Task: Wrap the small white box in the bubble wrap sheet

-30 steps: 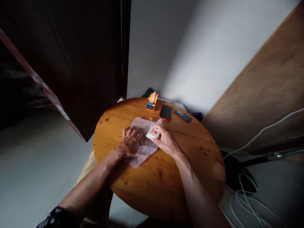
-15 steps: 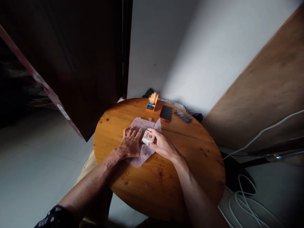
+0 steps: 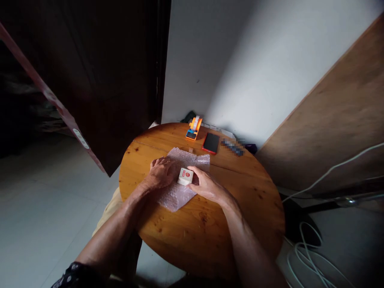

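Note:
A small white box (image 3: pixel 185 176) with red print lies on a sheet of bubble wrap (image 3: pixel 177 201) spread over the wooden table. Thumb and fingers of my right hand (image 3: pixel 207 185) grip the box at its right side. To the left of the box, my left hand (image 3: pixel 160 173) rests at the left edge of the bubble wrap with its fingers curled round it. The fingertips are partly hidden behind the hand.
On the round table (image 3: pixel 240 204), an orange tape dispenser (image 3: pixel 194 128) stands at the back, beside a red-edged phone (image 3: pixel 211 143) and a blurred-out item (image 3: pixel 232 147). A dark door (image 3: pixel 120 80) is at the left; white cables (image 3: pixel 309 248) lie on the floor at right.
My left hand has gone from lying flat on the bubble wrap to curled fingers at its left edge. The box has turned slightly in my right hand, and more wrap shows on the right.

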`<state>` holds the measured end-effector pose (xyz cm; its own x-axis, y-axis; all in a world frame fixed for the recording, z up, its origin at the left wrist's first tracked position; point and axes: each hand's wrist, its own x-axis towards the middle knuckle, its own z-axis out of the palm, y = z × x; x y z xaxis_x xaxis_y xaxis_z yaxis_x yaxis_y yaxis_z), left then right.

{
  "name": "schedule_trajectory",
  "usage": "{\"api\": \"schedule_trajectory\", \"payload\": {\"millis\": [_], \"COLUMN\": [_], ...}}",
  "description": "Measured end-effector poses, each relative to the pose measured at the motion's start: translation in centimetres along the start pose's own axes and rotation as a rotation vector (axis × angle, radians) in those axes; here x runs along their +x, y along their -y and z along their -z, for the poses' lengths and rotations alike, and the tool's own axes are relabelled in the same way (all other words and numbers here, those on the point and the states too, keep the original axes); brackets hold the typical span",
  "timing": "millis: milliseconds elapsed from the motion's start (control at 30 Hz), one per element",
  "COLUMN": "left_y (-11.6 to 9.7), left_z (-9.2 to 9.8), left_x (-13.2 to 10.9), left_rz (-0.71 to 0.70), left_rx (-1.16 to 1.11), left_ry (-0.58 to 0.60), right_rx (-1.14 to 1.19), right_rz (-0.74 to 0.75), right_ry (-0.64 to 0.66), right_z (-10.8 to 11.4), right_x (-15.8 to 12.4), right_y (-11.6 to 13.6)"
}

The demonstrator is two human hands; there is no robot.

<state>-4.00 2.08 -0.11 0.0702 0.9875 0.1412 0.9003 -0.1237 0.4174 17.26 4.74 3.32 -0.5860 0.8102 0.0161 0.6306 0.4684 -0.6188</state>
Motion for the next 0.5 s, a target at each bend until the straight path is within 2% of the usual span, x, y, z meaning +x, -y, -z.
{"api": "schedule_trajectory", "payload": {"millis": [267, 500], "left_y": [0.2, -0.1], "left_z": [-0.6, -0.4], "left_x": [-0.1, -0.1], "left_rz": [-0.013, -0.003], "left_rx": [0.010, -0.024], "left_ry": [-0.048, -0.070], "right_rx": [0.109, 0.037], "right_rz": [0.046, 0.063], "right_ry": [0.029, 0.021], "right_z": [-0.7, -1.1], "right_x": [0.3, 0.3], "right_y": [0.5, 0.7]}}
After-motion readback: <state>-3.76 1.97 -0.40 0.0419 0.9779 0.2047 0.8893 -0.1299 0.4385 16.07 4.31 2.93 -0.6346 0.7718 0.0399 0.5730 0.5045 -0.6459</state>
